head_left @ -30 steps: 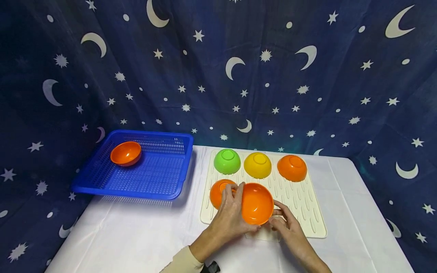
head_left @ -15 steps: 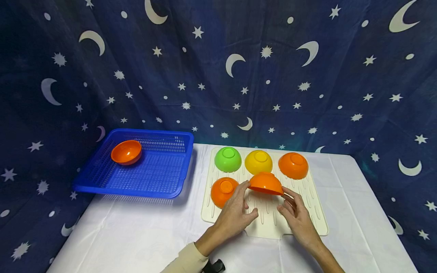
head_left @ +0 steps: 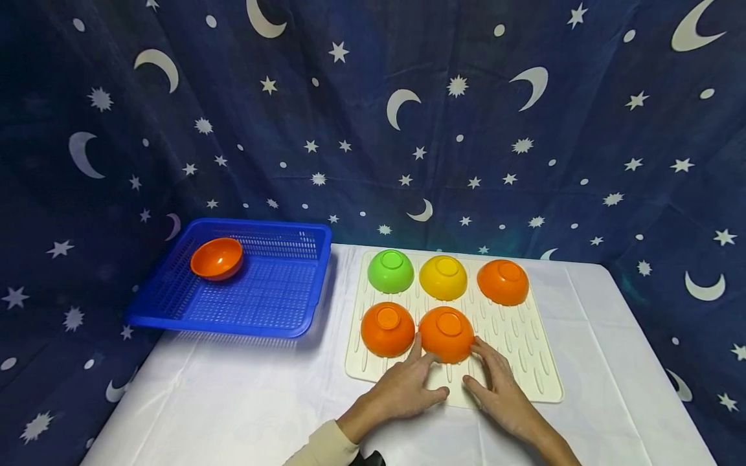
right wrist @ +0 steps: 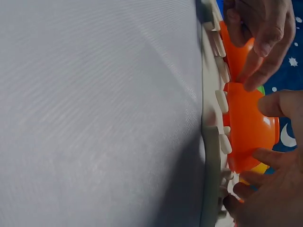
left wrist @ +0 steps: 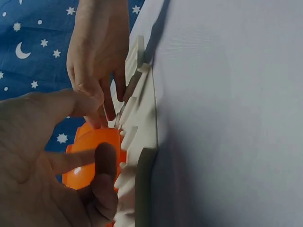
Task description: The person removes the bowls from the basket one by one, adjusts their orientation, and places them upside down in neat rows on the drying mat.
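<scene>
An orange bowl lies upside down in the front row of the cream ridged drying mat. At its left side is my left hand, thumb spread and fingertips right at the bowl's edge. My right hand flanks it on the right, fingers loosely spread, fingertips at the rim. In the right wrist view, the bowl stands rim down on the ridges between both hands. A second upturned orange bowl sits just left of it, near my left fingertips.
Behind, upturned green, yellow and orange bowls form the mat's back row. A blue basket at the left holds another orange bowl, tilted and mouth up. A starry cloth hangs behind the white table.
The orange bowl between my hands has turned from mouth facing me to upside down and come down onto the mat. My hands have loosened from it.
</scene>
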### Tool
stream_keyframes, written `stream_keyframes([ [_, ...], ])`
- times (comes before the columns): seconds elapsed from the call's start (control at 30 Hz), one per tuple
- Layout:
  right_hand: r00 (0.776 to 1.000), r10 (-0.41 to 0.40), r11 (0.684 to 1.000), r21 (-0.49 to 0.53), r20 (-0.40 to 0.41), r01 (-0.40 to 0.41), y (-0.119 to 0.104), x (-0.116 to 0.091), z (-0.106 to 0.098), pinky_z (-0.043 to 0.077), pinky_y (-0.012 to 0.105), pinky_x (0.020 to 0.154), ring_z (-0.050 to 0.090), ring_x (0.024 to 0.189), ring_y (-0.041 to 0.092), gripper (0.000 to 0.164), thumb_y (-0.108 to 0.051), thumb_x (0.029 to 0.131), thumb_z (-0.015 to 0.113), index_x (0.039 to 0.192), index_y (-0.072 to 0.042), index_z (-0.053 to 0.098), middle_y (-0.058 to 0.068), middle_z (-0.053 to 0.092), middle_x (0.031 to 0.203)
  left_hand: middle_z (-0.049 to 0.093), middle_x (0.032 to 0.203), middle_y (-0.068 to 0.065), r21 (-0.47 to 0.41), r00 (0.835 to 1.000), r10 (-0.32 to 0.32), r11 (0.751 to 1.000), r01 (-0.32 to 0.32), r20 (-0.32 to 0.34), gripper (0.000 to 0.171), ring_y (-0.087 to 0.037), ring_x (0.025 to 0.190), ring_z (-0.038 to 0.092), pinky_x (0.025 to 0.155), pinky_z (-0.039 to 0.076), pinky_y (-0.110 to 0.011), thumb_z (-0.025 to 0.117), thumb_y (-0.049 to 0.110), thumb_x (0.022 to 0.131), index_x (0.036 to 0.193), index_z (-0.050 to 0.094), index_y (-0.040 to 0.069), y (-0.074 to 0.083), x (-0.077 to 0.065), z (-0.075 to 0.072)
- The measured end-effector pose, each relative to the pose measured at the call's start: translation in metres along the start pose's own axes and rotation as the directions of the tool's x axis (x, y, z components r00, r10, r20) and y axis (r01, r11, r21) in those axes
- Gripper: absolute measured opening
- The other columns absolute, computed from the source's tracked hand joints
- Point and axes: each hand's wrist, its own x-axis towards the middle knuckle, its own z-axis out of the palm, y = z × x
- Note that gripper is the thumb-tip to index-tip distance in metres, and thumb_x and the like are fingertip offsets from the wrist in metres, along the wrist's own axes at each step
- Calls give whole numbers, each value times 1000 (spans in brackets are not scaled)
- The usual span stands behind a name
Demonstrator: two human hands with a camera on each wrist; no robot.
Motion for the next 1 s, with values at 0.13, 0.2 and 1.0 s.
stream_keyframes([
  [0.13,1000,-8,991,-135,-13,6,-1,-5,1,17,76,107,19,143,43,68,-31,99,66,150,3,37,23,28,155,11,162,-32,-7,1000,16,1000,-16,20,47,-10,63,55,62,47,-24,74,36,90,129,66,10,0,0,3],
  [0.2,1000,-4,986,-165,-14,1,-1,-6,1,18,76,107,23,140,42,69,-32,99,66,151,4,37,22,33,152,9,163,-31,-25,1000,16,1000,-16,18,44,-9,58,53,60,46,-23,74,35,90,126,66,10,0,0,4],
  [1.0,987,-31,937,-348,-155,-25,25,-35,-33,17,68,95,17,132,49,61,-34,97,68,143,0,45,26,26,151,63,127,4,268,932,291,936,-229,-218,26,1,79,59,66,51,-25,69,28,93,115,69,15,-14,-38,-62],
])
